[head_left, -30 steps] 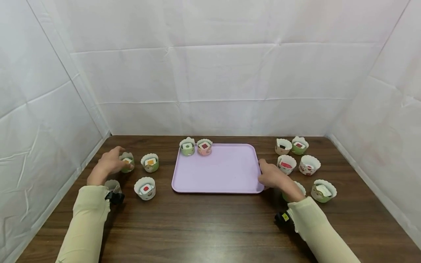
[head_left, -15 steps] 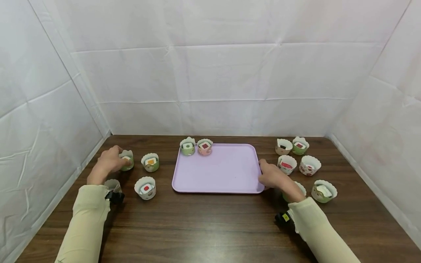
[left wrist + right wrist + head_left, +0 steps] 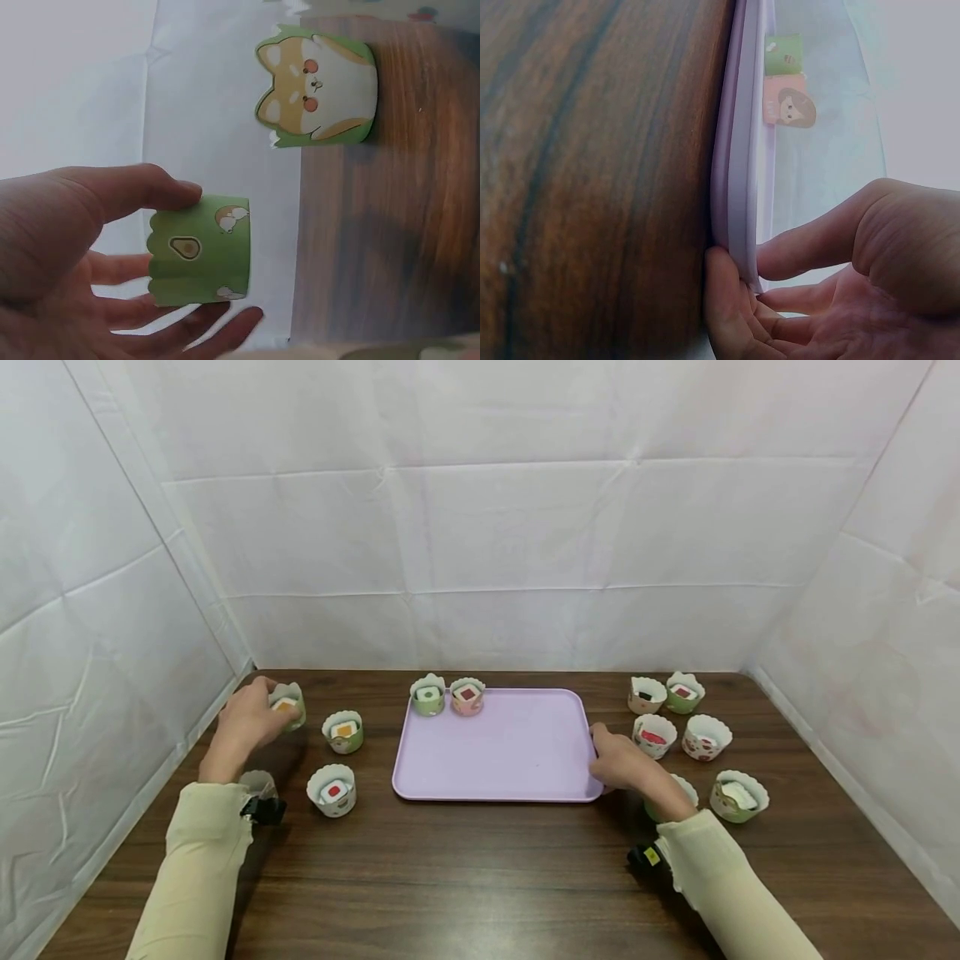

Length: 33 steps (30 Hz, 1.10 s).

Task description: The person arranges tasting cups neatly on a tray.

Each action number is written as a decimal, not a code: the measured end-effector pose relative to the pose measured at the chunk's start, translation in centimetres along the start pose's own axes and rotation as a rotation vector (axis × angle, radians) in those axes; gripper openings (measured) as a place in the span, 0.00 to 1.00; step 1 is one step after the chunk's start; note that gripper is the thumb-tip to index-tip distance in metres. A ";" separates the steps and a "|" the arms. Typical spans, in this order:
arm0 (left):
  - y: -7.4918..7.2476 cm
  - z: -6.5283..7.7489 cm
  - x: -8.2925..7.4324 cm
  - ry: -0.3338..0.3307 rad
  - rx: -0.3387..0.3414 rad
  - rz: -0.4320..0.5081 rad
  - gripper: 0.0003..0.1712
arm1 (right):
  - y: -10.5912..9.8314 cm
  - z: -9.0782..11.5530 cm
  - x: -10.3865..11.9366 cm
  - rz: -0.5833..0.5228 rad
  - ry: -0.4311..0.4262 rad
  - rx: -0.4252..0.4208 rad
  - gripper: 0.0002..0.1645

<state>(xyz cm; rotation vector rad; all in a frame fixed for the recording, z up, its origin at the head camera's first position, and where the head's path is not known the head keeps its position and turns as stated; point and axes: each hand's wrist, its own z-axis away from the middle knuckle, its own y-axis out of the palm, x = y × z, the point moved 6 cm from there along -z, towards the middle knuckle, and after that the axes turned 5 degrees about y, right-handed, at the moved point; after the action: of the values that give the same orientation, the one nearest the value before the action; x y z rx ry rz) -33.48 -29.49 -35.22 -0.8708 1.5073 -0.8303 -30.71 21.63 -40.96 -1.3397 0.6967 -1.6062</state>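
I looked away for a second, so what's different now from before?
The left hand has lifted a green cup up off the table. The right hand still grips the tray, and the other cups stayed put.

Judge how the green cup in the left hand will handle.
The green cup looks thin and papery at its scalloped edge, so it is probably light and may dent if squeezed. The white-and-orange piece inside sits under an open top and might slide if tipped.

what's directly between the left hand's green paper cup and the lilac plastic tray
Another green paper cup stands between the held cup and the tray, as the head view shows.
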 end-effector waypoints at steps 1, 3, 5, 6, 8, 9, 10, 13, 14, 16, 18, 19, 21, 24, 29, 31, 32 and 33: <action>-0.1 0.0 -0.1 0.011 -0.018 0.000 0.41 | 0.0 0.0 0.0 -0.002 0.002 0.002 0.33; 0.0 -0.1 -0.5 0.026 -0.048 0.008 0.40 | 0.1 0.1 0.0 -0.012 0.012 0.006 0.34; 0.0 -0.2 -0.7 0.036 -0.072 0.019 0.41 | 0.2 0.1 0.0 -0.020 0.022 0.012 0.34; 0.1 -0.2 -0.9 0.038 -0.081 0.025 0.41 | 0.2 0.1 0.0 -0.028 0.027 0.016 0.34; 0.1 -0.2 -1.2 0.040 -0.093 0.048 0.41 | 0.3 0.1 0.0 -0.037 0.034 0.022 0.35; 0.1 -0.2 -1.3 0.043 -0.102 0.057 0.41 | 0.3 0.1 0.0 -0.038 0.035 0.024 0.35; 0.1 -0.2 -1.5 0.046 -0.110 0.067 0.41 | 0.3 0.0 -0.1 -0.039 0.038 0.026 0.35; -0.1 -0.2 -2.0 0.053 -0.130 0.095 0.40 | 0.4 -0.1 -0.2 -0.030 0.040 0.029 0.35; -0.1 -0.1 -2.2 0.054 -0.133 0.103 0.40 | 0.4 -0.1 -0.2 -0.025 0.040 0.030 0.35; -0.2 0.0 -2.4 0.058 -0.131 0.119 0.40 | 0.4 -0.3 -0.2 -0.016 0.046 0.031 0.36; -0.2 0.1 -2.7 0.064 -0.124 0.131 0.40 | 0.4 -0.3 -0.2 -0.015 0.044 0.035 0.36; -0.1 0.1 -2.8 0.067 -0.119 0.137 0.40 | 0.4 -0.4 -0.3 -0.018 0.048 0.039 0.36; 0.0 0.1 -3.2 0.078 -0.110 0.144 0.40 | 0.5 -0.4 -0.3 -0.019 0.052 0.042 0.36; 0.4 0.2 -3.9 0.082 -0.091 0.163 0.40 | 0.5 -0.4 -0.4 -0.016 0.056 0.047 0.37; 1.1 0.0 -5.6 0.105 -0.088 0.197 0.39 | 0.3 -0.3 -0.5 -0.052 0.060 0.046 0.36; 1.3 -0.1 -6.3 0.122 -0.087 0.199 0.38 | 0.3 -0.2 -0.4 -0.074 0.060 0.044 0.36; 1.4 -0.1 -6.6 0.130 -0.084 0.199 0.38 | 0.3 -0.2 -0.4 -0.076 0.054 0.043 0.36; 1.6 -0.1 -7.0 0.139 -0.078 0.198 0.38 | 0.4 -0.3 -0.3 -0.079 0.052 0.042 0.36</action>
<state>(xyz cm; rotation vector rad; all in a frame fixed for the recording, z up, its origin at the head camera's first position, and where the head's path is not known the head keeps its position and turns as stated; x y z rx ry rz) -33.15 -22.60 -33.31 -0.7182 1.7261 -0.7021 -30.84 21.72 -41.53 -1.3127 0.6446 -1.7148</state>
